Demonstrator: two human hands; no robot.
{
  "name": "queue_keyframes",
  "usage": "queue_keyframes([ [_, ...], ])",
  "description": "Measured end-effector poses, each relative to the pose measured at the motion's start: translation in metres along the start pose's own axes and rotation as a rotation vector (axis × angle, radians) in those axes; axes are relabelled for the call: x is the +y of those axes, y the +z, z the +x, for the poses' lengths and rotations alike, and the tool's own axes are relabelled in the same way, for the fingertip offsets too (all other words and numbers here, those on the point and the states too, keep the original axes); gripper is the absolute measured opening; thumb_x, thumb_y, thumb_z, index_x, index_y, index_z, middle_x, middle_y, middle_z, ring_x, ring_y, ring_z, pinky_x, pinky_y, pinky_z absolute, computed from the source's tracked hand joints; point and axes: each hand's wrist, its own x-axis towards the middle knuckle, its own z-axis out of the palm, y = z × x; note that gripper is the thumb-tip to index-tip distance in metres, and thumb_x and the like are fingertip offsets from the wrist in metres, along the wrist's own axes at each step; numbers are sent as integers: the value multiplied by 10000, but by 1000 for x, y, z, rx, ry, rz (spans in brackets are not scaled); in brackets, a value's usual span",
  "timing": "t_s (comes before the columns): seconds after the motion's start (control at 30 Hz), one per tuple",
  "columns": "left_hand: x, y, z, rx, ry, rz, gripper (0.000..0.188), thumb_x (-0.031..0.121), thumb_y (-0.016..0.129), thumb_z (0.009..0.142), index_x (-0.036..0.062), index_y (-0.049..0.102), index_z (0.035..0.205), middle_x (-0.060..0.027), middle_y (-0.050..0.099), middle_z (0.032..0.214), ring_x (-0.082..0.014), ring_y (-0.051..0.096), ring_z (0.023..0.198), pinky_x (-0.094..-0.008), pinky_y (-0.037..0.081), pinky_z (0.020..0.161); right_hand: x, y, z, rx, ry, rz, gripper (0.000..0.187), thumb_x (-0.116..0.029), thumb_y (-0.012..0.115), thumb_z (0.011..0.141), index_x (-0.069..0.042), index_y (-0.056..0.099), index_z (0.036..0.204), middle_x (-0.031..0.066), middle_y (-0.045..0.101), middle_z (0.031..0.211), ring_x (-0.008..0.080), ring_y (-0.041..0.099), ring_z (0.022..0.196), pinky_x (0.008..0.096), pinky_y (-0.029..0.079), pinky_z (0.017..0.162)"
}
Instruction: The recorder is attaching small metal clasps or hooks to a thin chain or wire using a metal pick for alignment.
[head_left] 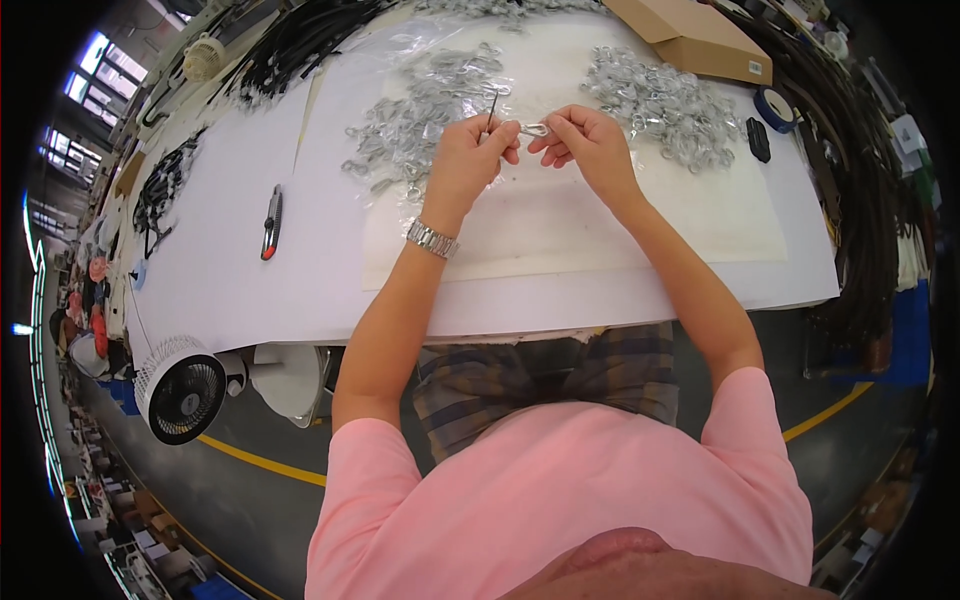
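Note:
Over the middle of the table, my left hand (466, 165) and my right hand (597, 150) meet with fingertips pinched. Between them is a small silvery metal hook (535, 130), gripped at its right end by my right hand; its left end goes into my left fingers. A thin dark stick-like piece (493, 106) pokes up from my left hand; its kind is unclear. Just left of my hands spreads a pile of small metal pieces in clear plastic (410, 120). A similar pile (660, 105) lies to the right.
A utility knife (272, 222) lies on the white table (310, 290) at left. At right are a blue tape roll (776, 109), a small black object (758, 140) and a cardboard box (700, 40). Black straps (305, 50) lie far left; a fan (185, 392) stands by the near-left edge.

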Motion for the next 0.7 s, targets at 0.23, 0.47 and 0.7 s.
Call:
queue_keyframes([
  [0.23, 10, -6, 4, -45, 5, 60, 289, 273, 708, 989, 51, 683, 805, -1, 633, 669, -28, 422, 502, -206, 296, 467, 0, -39, 20, -106, 247, -80, 286, -325, 652, 1020, -49, 724, 1037, 58, 764, 868, 111, 693, 737, 266, 564, 723],
  [0.47, 10, -8, 1, -231, -53, 175, 308, 288, 726, 975, 66, 676, 767, 17, 603, 646, -40, 456, 539, -204, 333, 497, -27, -44, 12, -397, 186, -117, 344, -377, 697, 992, -46, 741, 1073, 65, 772, 953, 148, 738, 880, 277, 564, 813],
  [0.7, 7, -1, 5, -251, -16, 173, 340, 307, 714, 983, 74, 655, 743, 20, 593, 639, -55, 480, 550, -230, 375, 513, 0, -40, 16, -642, 376, 104, 259, -310, 706, 992, -65, 714, 1076, 54, 764, 935, 115, 722, 821, 240, 548, 735],
])
